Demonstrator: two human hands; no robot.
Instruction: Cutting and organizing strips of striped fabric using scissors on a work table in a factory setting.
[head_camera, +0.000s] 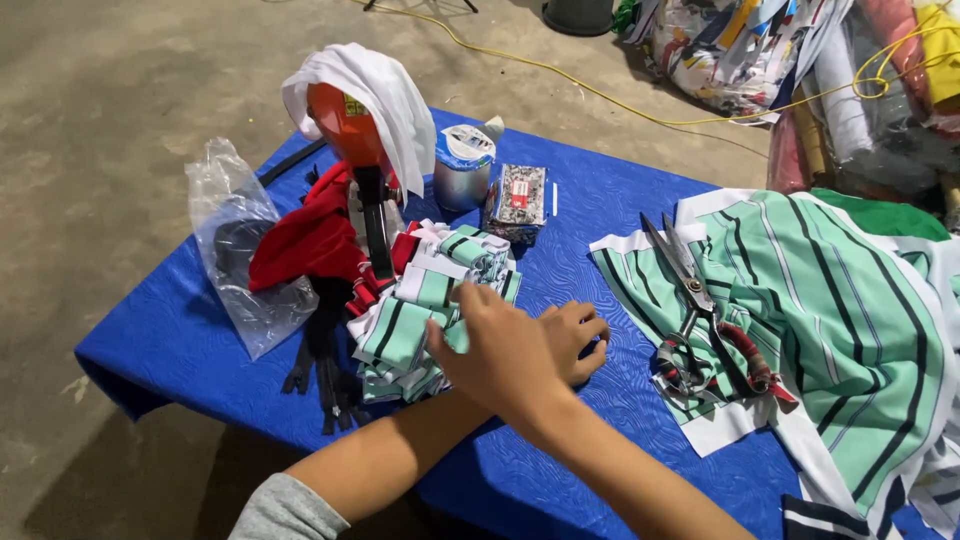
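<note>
On the blue desk, from left to right:
Far left: a clear plastic bag lies crumpled with something dark inside it.
Beside the bag: red cloth is heaped against an orange tool draped with white fabric; black zippers trail down toward the desk's near edge.
Centre stack: a pile of cut green-and-white striped fabric pieces sits just right of the zippers.
Left hand: fingers curled, resting on the desk just beside the stack and partly hidden under the other hand; whether it grips anything cannot be told.
Right hand: crossed over the left, palm down, fingers spread flat on the striped pieces, pressing rather than gripping.
Behind the stack: a silvery round container and a small speckled box stand side by side.
Right: large tailor's scissors with red-wrapped handles lie on a wide striped green cloth.
Far right floor: bags of fabric scraps and a yellow cable.
</note>
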